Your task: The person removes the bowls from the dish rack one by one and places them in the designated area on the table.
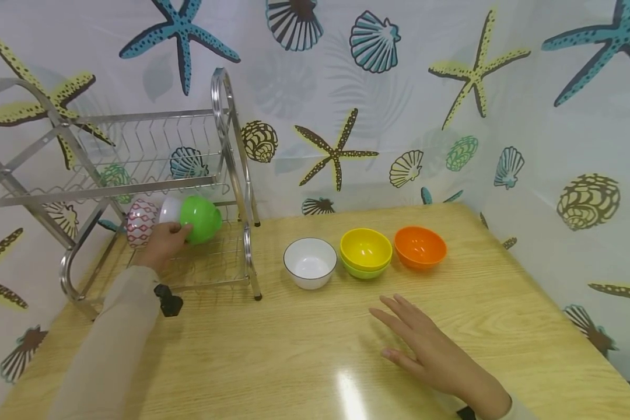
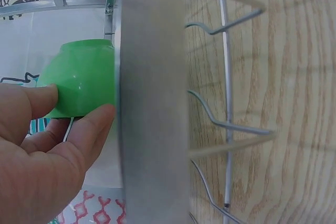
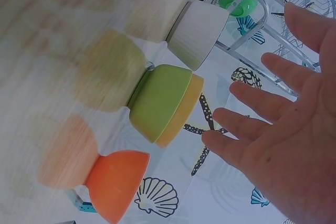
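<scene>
My left hand (image 1: pixel 164 242) reaches into the lower tier of the metal dish rack (image 1: pixel 230 163) and grips a green bowl (image 1: pixel 202 219) by its edge. In the left wrist view the thumb and fingers pinch the green bowl (image 2: pixel 84 80) near its rim, beside a broad metal bar of the rack. Left of it on that tier stand a white bowl (image 1: pixel 170 210) and a red-and-white patterned bowl (image 1: pixel 140 221). Above the table, my right hand (image 1: pixel 430 350) is held with its fingers spread and nothing in them, nearest the stacked bowls.
On the table (image 1: pixel 273 361) stand a white bowl with a dark rim (image 1: pixel 311 262), a yellow bowl (image 1: pixel 366 249) nested in a light green bowl (image 1: pixel 366 273), and an orange bowl (image 1: pixel 420 248). A patterned curtain (image 1: pixel 315 76) closes off the back and right side.
</scene>
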The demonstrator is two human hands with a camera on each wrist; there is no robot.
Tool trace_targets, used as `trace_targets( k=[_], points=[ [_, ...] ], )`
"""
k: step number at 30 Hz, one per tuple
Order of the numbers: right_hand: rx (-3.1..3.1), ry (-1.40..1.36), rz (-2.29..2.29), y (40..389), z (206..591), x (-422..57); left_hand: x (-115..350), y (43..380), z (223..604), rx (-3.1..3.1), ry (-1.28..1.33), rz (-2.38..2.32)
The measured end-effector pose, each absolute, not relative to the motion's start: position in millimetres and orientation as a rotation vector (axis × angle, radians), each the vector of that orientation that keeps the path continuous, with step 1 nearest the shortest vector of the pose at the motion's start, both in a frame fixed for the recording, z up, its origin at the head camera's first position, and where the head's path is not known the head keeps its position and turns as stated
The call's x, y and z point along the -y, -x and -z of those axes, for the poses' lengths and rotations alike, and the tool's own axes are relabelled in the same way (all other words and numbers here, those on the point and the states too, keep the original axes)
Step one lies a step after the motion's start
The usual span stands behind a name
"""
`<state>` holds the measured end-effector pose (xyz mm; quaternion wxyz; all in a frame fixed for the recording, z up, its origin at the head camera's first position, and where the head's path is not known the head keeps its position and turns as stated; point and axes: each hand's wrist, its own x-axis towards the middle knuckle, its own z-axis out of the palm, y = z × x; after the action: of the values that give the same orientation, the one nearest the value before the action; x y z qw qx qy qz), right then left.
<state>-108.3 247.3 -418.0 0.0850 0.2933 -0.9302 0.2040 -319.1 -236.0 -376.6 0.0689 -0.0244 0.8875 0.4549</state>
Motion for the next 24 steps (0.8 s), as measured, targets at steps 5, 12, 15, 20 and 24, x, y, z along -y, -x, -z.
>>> trace_targets(
  k=[5,12,15,20,24],
  points=[
    [2.762,-0.875,-0.603,108,418,-248,234,317,374,-2.669,0.078,-1.363],
    [2.757,-0.863,-0.595,107,419,-248,230,316,369,-2.649,0.062,-1.372],
    [2.756,-0.859,-0.593,106,420,-248,226,314,366,-2.64,0.079,-1.373],
    [2.758,-0.845,-0.584,105,422,-247,222,311,363,-2.654,0.087,-1.392],
    [2.758,-0.837,-0.591,104,422,-248,219,310,362,-2.662,0.099,-1.415]
  ],
)
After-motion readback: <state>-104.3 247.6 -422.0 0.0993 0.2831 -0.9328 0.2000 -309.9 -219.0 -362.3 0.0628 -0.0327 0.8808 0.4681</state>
